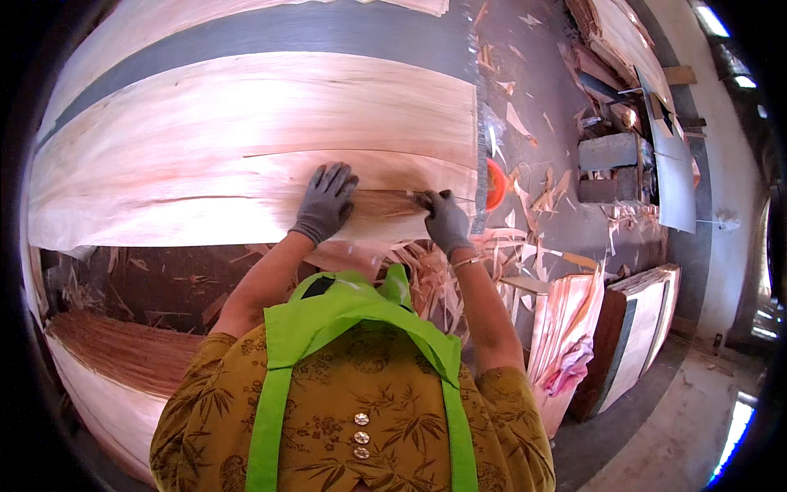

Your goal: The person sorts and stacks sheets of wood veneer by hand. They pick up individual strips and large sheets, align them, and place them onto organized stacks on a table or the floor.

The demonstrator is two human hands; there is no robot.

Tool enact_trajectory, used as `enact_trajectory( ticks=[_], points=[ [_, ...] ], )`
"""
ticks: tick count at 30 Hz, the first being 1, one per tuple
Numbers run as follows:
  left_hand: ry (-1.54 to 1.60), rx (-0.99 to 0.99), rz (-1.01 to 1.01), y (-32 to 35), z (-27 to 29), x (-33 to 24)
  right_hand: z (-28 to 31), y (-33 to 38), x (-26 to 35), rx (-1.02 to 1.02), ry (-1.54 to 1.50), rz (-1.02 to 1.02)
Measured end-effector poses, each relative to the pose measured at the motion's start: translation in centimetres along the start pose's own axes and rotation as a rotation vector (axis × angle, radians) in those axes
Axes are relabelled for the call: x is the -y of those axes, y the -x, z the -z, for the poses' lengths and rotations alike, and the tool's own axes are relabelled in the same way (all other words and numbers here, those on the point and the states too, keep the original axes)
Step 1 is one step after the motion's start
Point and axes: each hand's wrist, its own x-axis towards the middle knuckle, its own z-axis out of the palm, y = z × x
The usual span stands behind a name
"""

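Observation:
Pale sheets of wood veneer [205, 123] lie spread in front of me, with a split running along the near part. My left hand [326, 201], in a grey glove, rests flat on the near sheet, fingers stretched out. Right of it, a narrow darker brown strip of wood [381, 202] shows between my hands. At this strip's right end, near the sheet's right edge, my right hand [448, 220], also gloved in grey, is closed with its fingers pinched together. A small pale tip shows at those fingers; what they hold is too small to make out.
A dark band [328, 31] crosses beyond the near sheets. Right of the stack stands an orange-red bucket [497, 184], amid veneer scraps [541, 193] on the floor. Grey blocks [608, 153] lie farther right. Bundled veneer [566, 328] stands at lower right; another stack [123, 353] lies at lower left.

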Motion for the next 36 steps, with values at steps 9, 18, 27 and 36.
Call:
enact_trajectory(
  ticks=[9, 18, 27, 36],
  points=[
    [-0.119, 0.100, -0.006, -1.2, 0.5, -1.7, -2.2, -0.8, -7.5, -0.004, 0.158, 0.306],
    [-0.242, 0.178, 0.040, -1.5, 0.2, -2.3, 2.6, 3.9, -17.8, -0.384, -0.145, -0.014],
    [-0.170, 0.141, 0.019, -2.0, 0.5, -2.7, 1.3, 21.2, -32.2, -0.266, -0.195, -0.724],
    [-0.241, 0.205, -0.022, -2.5, 1.4, -2.8, 1.7, 10.6, -29.9, -0.165, -0.419, -0.610]
  ],
)
